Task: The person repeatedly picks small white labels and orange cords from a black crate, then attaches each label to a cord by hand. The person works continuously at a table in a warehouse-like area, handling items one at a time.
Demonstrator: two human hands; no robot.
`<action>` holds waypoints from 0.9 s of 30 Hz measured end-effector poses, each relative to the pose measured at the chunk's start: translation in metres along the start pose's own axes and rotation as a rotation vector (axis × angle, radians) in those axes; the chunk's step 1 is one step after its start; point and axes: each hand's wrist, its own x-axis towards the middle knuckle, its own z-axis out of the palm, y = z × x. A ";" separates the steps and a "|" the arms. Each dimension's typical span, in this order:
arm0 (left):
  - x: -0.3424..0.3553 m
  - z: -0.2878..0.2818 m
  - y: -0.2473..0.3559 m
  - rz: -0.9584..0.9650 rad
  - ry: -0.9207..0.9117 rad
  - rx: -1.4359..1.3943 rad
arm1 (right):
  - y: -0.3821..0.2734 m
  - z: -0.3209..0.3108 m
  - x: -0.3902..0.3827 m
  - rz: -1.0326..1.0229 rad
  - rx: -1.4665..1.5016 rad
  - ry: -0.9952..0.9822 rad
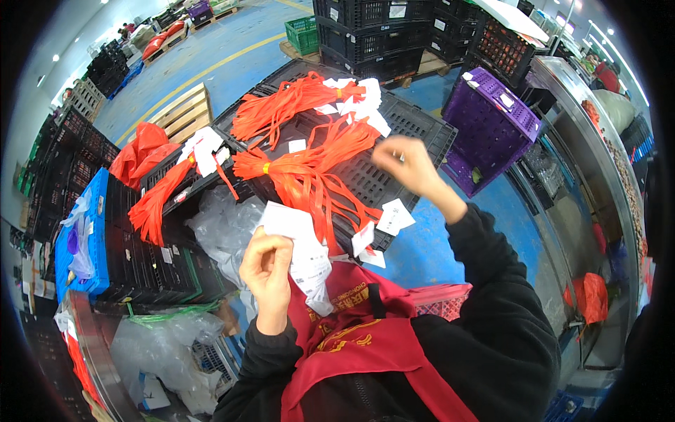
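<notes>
Left hand (267, 271) holds white labels (306, 261) slanting lengthwise bodyward; right hand (408, 166) curls, contents unclear.

Brightly lit; edges bowed outward, corners black

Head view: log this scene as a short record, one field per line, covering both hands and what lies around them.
Left hand: left hand, fingers curled, at white labels; grip unclear
Right hand: right hand, fingers bent, above the black crate surface; whether it holds anything cannot be told
Middle bundle: orange strips, tied with a yellow band
Other bundles: upper bundle; left bundle
Right side: purple crate, tilted
Background: stacked black crates, wooden pallet
</notes>
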 end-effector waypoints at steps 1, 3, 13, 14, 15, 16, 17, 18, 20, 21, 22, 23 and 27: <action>0.001 0.001 0.001 0.110 -0.053 -0.013 | 0.022 0.002 0.018 0.024 -0.176 0.142; -0.001 0.006 0.005 0.033 -0.071 -0.003 | 0.060 0.003 0.042 0.277 -0.427 0.231; 0.005 0.016 -0.010 -0.468 -0.154 -0.064 | 0.090 -0.007 0.049 0.396 -0.318 0.270; 0.005 0.015 -0.013 -0.449 -0.144 -0.026 | 0.078 -0.008 0.045 0.316 -0.313 0.305; 0.005 0.014 -0.016 -0.474 -0.134 -0.010 | 0.064 -0.008 0.041 0.304 -0.313 0.332; 0.005 0.013 -0.018 -0.501 -0.124 -0.014 | 0.047 -0.011 0.034 0.095 -0.398 0.350; 0.005 0.011 -0.019 -0.544 -0.110 -0.021 | 0.030 -0.011 0.029 -0.027 -0.430 0.348; 0.005 0.012 -0.022 -0.464 -0.093 -0.029 | 0.012 -0.011 0.024 -0.150 -0.483 0.356; 0.007 0.009 -0.023 -0.412 -0.113 0.046 | -0.022 -0.009 0.014 -0.329 -0.490 0.348; 0.009 0.009 -0.024 -0.408 -0.121 0.058 | -0.036 -0.007 0.011 -0.359 -0.451 0.317; 0.010 0.010 -0.024 -0.381 -0.111 0.054 | -0.047 -0.003 0.009 -0.407 -0.331 0.297; 0.011 0.011 -0.024 -0.353 -0.138 0.117 | -0.057 0.003 0.006 -0.371 -0.142 0.256; 0.018 0.022 -0.020 -0.267 -0.222 0.338 | -0.076 0.023 -0.002 0.087 0.342 -0.064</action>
